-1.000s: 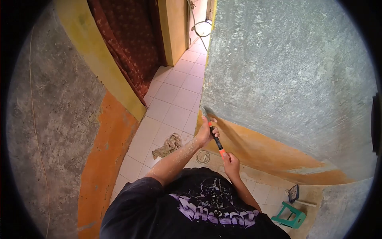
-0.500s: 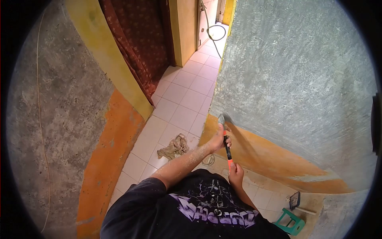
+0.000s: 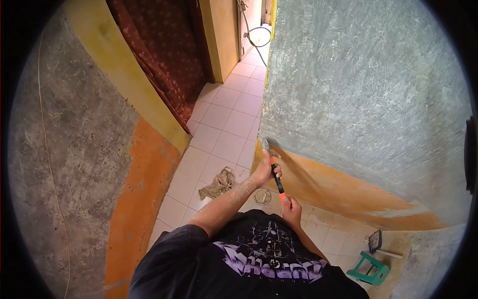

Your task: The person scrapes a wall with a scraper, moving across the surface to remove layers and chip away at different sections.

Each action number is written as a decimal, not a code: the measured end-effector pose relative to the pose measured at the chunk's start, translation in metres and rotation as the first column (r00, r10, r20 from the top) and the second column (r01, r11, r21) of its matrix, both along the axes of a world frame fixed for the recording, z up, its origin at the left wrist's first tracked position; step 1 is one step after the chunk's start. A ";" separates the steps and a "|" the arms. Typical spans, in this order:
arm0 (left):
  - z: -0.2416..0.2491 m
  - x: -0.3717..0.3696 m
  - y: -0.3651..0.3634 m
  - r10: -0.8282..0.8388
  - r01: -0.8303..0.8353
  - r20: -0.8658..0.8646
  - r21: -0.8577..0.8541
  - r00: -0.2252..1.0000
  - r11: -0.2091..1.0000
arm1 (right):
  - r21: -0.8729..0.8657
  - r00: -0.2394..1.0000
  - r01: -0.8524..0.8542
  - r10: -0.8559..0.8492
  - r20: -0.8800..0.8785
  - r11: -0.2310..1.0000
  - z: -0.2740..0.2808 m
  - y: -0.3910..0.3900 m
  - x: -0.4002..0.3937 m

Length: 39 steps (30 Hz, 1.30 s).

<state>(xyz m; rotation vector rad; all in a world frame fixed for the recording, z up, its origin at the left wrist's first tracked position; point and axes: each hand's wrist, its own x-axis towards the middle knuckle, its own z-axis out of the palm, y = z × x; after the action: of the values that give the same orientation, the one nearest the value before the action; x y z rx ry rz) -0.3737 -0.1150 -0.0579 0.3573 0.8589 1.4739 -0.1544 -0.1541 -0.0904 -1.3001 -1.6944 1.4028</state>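
My left hand (image 3: 265,172) is wrapped round the upper part of a long-handled scraper (image 3: 277,184), just below its metal head. My right hand (image 3: 292,210) grips the orange lower end of the same black and orange handle. The grey head (image 3: 266,144) meets the wall near its left corner, where the grey scraped surface (image 3: 348,84) borders the orange paint (image 3: 318,182). Pale dust covers my left forearm.
A crumpled cloth (image 3: 219,184) and a round drain cover (image 3: 262,196) lie on the tiled floor (image 3: 214,127). At the lower right are a green stool (image 3: 381,273) and a dark brush-like tool (image 3: 374,241). A red curtain (image 3: 164,55) hangs in the doorway.
Both hands and the scraper have shifted slightly left in the picture, along with a small turn of the view. The grip of both hands looks the same.
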 end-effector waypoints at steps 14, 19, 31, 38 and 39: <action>0.009 -0.014 -0.002 0.056 -0.054 0.023 -0.056 0.998 0.997 | -0.053 0.997 -0.068 0.070 0.021 0.996 0.013 0.010 -0.017; 0.005 -0.009 -0.003 0.036 -0.035 0.026 -0.034 0.999 0.999 | -0.047 0.997 -0.063 0.064 0.033 0.997 0.002 0.009 -0.004; 0.014 0.001 -0.011 0.045 -0.042 0.044 -0.070 0.998 0.997 | -0.240 0.985 -0.171 0.158 -0.072 0.955 0.011 0.011 0.005; 0.020 0.050 -0.016 -0.027 0.027 0.003 -0.060 1.000 0.998 | -0.192 0.974 -0.219 0.204 -0.094 0.956 0.003 0.003 0.055; 0.021 0.062 -0.017 -0.039 0.039 -0.004 -0.050 0.999 0.998 | -0.179 0.974 -0.219 0.205 -0.094 0.959 0.002 0.002 0.066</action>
<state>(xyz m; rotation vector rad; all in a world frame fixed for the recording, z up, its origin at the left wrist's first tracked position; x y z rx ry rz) -0.3122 -0.1318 -0.0365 0.3388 0.8861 1.4139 -0.0882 -0.1525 -0.0882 -1.1732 -1.7260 1.7510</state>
